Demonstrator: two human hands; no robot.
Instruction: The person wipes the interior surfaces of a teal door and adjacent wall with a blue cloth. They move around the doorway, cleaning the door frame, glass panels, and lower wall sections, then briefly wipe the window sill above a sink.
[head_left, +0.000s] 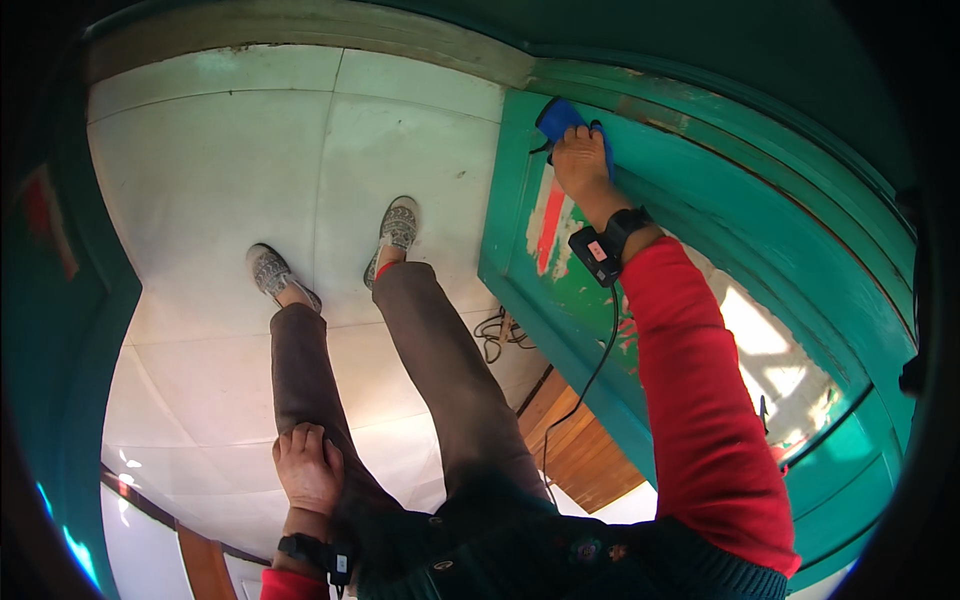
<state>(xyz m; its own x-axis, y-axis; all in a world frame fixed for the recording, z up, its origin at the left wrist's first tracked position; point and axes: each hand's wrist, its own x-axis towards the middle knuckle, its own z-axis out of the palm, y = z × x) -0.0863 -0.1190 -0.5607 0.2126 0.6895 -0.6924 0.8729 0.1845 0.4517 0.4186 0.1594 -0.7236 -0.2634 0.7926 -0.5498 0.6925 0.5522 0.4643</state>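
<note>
At the upper right, my right hand (583, 166) grips a blue cloth (559, 118) with dark edges and presses it against the green painted door (517, 202), near the door's upper corner in the picture. Below that hand, worn paint and a red strip (551, 229) show on the panel. A wrist strap with a small black device (595, 256) and a cable is on my right wrist. My left hand (309, 469) rests on my trouser leg, fingers curled, with no object visible in it; whether something lies under the palm is hidden.
Pale floor tiles (225, 187) lie under my patterned shoes. A coiled cable (499, 334) is on the floor by the door's lower edge, near a wooden surface (577, 442). A green door or frame part (60, 300) stands at the left. A door frame (300, 26) crosses the top.
</note>
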